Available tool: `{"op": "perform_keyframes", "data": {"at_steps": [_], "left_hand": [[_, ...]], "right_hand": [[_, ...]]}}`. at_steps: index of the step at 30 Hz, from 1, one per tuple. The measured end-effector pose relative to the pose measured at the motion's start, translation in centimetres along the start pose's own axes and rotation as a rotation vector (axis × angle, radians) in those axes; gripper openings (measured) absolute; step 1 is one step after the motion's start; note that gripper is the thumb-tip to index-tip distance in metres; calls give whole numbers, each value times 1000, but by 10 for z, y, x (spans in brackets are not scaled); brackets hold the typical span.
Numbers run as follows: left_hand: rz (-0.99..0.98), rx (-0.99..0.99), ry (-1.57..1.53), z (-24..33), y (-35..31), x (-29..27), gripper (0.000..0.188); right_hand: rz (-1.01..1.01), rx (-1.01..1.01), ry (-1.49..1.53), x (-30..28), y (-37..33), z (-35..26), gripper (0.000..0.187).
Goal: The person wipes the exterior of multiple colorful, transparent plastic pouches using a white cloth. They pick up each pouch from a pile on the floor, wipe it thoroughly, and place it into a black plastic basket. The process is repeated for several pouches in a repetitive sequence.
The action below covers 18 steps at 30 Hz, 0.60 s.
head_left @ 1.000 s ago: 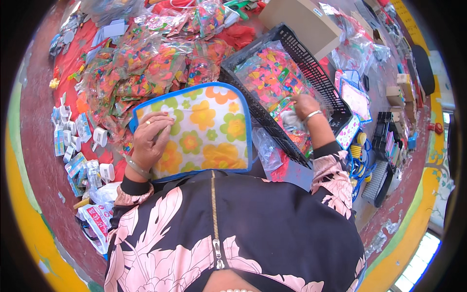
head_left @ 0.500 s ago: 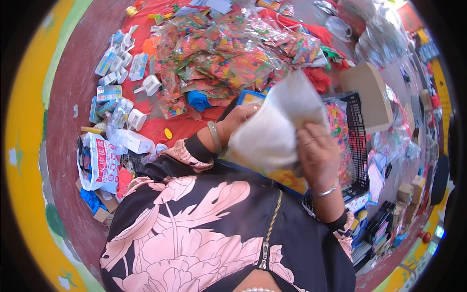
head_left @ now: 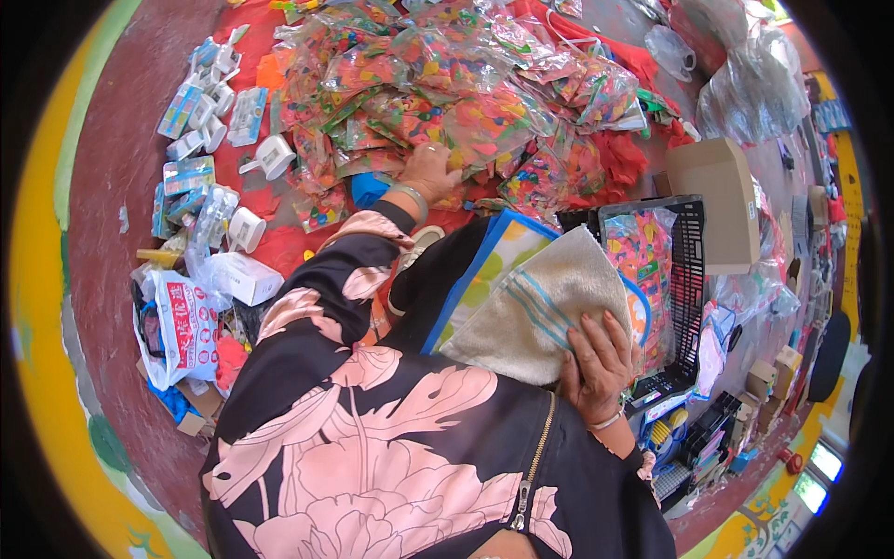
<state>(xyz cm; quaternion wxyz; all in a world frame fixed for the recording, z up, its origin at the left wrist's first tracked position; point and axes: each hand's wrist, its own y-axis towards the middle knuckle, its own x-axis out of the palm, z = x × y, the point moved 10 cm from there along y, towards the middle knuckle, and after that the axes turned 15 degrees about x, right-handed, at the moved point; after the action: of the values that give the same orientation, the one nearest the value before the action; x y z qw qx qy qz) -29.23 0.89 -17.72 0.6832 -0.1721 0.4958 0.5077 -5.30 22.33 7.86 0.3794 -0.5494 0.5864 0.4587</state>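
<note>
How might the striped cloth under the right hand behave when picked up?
The striped cloth would probably flop, being fabric. Its rough-looking surface suggests little slipping. Looking thin beneath the right hand, it is likely light.

Apparent stockroom | signs — heaped plastic packets (head_left: 456, 88), black crate (head_left: 688, 279), cardboard box (head_left: 715, 200)
</note>
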Motion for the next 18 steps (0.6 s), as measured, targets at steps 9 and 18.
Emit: {"op": "perform_keyframes", "data": {"at_steps": [9, 18], "left_hand": [[-219, 54, 361, -12, 32, 127, 42], [-259, -42, 222, -52, 43, 166, 40]], "right_hand": [[15, 22, -11, 4, -1, 22, 26], [-15, 46, -21, 2, 3, 30, 21]]}}
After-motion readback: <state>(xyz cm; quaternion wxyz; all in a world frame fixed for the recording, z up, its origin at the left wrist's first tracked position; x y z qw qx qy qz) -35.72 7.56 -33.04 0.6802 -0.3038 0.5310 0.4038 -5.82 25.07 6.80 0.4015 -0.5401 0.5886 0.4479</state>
